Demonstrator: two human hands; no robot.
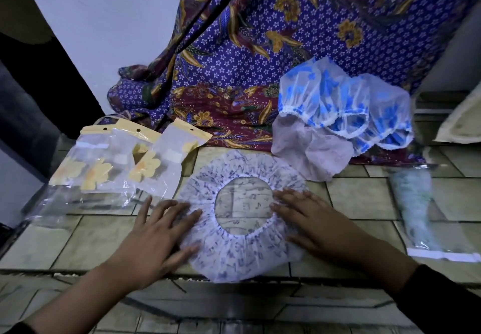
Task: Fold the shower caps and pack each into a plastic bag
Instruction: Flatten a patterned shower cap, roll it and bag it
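Observation:
A white shower cap with small blue music notes (234,260) lies flat on the tiled surface, its round elastic opening facing up. My left hand (161,232) presses its left rim with straight, spread fingers. On the right rim my right hand (309,219) lies flat in the same way. Several clear plastic bags with yellow headers and yellow flower prints (117,167) lie at the left. A heap of more caps sits at the back right: blue-flowered ones (338,101) and a pale pink one (312,151).
A sealed clear bag holding a folded greenish cap (421,211) lies at the right. A purple batik cloth (260,60) hangs and pools behind the work area. The tiled surface (78,242) has a front edge just below my hands.

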